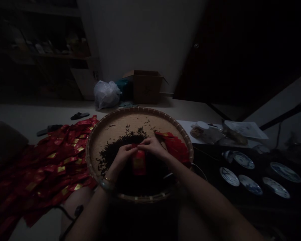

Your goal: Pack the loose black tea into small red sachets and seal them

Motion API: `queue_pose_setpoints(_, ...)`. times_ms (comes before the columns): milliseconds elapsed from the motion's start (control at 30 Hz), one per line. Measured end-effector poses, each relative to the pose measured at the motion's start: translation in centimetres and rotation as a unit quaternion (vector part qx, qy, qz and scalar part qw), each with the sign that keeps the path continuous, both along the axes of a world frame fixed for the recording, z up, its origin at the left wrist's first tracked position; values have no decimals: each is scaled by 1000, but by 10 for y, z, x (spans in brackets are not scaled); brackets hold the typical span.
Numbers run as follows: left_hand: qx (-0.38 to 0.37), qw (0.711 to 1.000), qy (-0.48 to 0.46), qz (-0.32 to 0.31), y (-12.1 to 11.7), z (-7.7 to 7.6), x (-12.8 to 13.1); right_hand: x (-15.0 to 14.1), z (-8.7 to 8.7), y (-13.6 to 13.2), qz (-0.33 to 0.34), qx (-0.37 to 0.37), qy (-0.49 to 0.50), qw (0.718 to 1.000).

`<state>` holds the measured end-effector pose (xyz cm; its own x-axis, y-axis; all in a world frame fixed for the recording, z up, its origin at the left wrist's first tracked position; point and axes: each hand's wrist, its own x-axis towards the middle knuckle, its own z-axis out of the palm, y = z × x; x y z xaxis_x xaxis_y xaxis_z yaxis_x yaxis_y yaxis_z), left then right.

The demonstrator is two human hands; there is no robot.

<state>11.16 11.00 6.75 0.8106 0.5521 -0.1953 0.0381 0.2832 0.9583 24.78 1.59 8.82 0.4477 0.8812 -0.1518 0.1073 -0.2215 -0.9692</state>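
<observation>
Both my hands pinch the top edge of a small red packet (139,164) with a gold label, held upright over a round woven bamboo tray (115,121). My left hand (122,156) grips its upper left corner, fingers closed. On the upper right, my right hand (152,146) is closed on the same edge. Dark loose tea leaves (110,147) lie heaped in the tray below and around the packet. A fan of flat red packets (175,147) rests on the tray's right side, beside my right wrist. Whether the held packet contains anything is hidden.
A large pile of red packets (62,160) covers the floor at left, near dark slippers (79,115). Behind the tray stand a white plastic bag (106,93) and an open cardboard box (147,88). Several blue-and-white dishes (251,184) sit on a dark surface at right.
</observation>
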Motion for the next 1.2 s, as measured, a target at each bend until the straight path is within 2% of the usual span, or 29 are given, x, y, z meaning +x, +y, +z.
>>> queue_pose_setpoints(100,-40,999,-14,-3,-2,-4,1,-2,-3,1,-3,11,13,1000)
queue_pose_setpoints(200,-86,995,-14,-45,-5,-7,1,-3,-5,4,-28,18,9,999)
queue_pose_setpoints(300,-99,993,-8,-62,-7,-10,1,0,-7,8,-36,11,-9,999)
queue_pose_setpoints(400,-97,995,3,-38,-6,-12,1,12,-5,-1,7,1,-33,999)
queue_pose_setpoints(467,-93,995,4,-22,-5,-13,0,24,-2,-20,54,-1,-102,993)
queue_pose_setpoints(533,-87,996,-5,-16,-4,-14,-1,38,1,-49,125,-28,-251,959)
queue_pose_setpoints(600,-78,997,-16,-16,-4,-15,-2,47,3,-80,206,-109,-378,896)
queue_pose_setpoints(667,-65,997,-24,-15,-4,-17,-3,49,1,-106,243,-191,-459,833)
queue_pose_setpoints(733,-53,998,-31,-12,-5,-18,-3,47,-4,-122,260,-218,-494,801)
queue_pose_setpoints(867,-46,997,-54,1,-4,-20,-3,44,-21,-135,291,-191,-500,793)
queue_pose_setpoints(1067,-35,998,-55,19,-5,-20,-2,53,-54,-146,284,-146,-552,770)
queue_pose_setpoints(1133,-31,998,-47,14,-5,-19,-2,59,-61,-150,272,-116,-551,780)
queue_pose_setpoints(1200,-29,999,-39,11,-6,-18,-2,67,-60,-151,236,-86,-539,804)
